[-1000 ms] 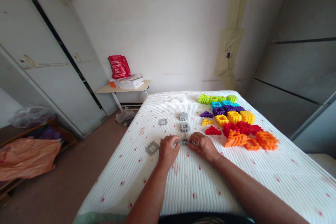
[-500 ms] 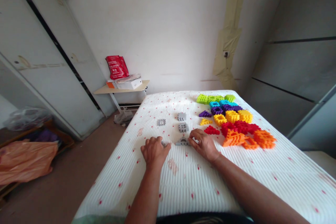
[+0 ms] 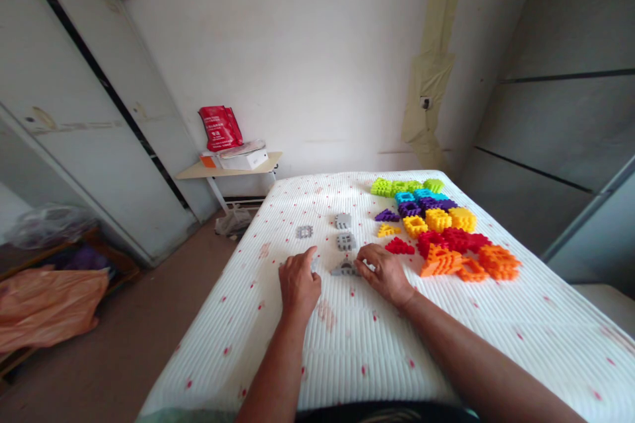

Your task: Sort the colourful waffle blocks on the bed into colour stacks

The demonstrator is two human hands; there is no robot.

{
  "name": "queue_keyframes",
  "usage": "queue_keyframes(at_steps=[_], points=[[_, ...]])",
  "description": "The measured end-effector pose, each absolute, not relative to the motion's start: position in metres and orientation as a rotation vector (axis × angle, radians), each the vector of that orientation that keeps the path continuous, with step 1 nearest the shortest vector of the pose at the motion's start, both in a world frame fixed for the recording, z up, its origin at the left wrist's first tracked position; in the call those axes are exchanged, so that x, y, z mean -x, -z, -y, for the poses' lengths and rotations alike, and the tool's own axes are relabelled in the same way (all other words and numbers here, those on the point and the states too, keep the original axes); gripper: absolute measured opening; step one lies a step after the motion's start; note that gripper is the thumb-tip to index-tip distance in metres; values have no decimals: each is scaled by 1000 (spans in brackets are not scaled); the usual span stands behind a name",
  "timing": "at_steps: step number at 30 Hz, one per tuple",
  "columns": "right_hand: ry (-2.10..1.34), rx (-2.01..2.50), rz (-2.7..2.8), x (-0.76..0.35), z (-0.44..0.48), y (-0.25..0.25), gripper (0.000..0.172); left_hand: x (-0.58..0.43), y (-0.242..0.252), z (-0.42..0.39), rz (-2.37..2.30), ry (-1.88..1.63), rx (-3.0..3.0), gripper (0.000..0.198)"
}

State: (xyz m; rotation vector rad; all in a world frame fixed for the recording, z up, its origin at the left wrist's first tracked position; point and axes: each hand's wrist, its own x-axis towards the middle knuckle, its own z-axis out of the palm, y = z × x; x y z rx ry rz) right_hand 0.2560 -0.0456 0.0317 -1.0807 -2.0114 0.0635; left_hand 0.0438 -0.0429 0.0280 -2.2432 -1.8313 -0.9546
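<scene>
Head view, and here's a white cover point(image 3: 317, 357), soft and ribbed, sprinkled with red marks. Two bare hands are at work over it. The left hand point(image 3: 300, 285) is half open, thumb apart from a raised forefinger, above grey plastic it largely hides; whether it grips any, I can't tell.

Over to the right hand point(image 3: 381, 271): fingers bent, tips at the right end of a low grey wedge point(image 3: 344, 269), notched along its edges. A firm grip? Can't tell. That wedge sits between the hands, just left of the right one.

Just beyond come two chunky grey blocks, the near block point(image 3: 346, 242) and the far block point(image 3: 342, 221), with one flat grey frame point(image 3: 304, 231) to their left.

And what colour on the right! Three small toothed triangles, one purple point(image 3: 387, 215), one yellow point(image 3: 388, 230), one red point(image 3: 399, 246). Behind them, three yellow blocks point(image 3: 438, 220); nearer, three orange pieces point(image 3: 500, 263); farthest, a lime-green row point(image 3: 399, 188).
</scene>
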Motion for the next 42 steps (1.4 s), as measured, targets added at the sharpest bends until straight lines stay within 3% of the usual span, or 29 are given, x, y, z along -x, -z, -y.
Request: queue_keyframes(at_steps=[5,10,19,24,30,42], points=[[-22,1002,1984,-252,47,-31,13,-50,-20,40,1479,1339,2374,64],[-43,879,2025,-247,49,-29,17,-58,-21,46,1330,1358,2471,72],[-140,842,2112,-241,49,-28,19,-65,-21,55,1253,1323,2564,68],[-173,880,2063,-244,50,-29,16,-62,-27,54,1296,1365,2465,60],[-307,1052,1875,-255,44,-28,18,-53,-21,42,1618,1410,2475,17],[-338,1220,1960,-257,47,-31,5,-54,-19,39,1721,1221,2589,25]])
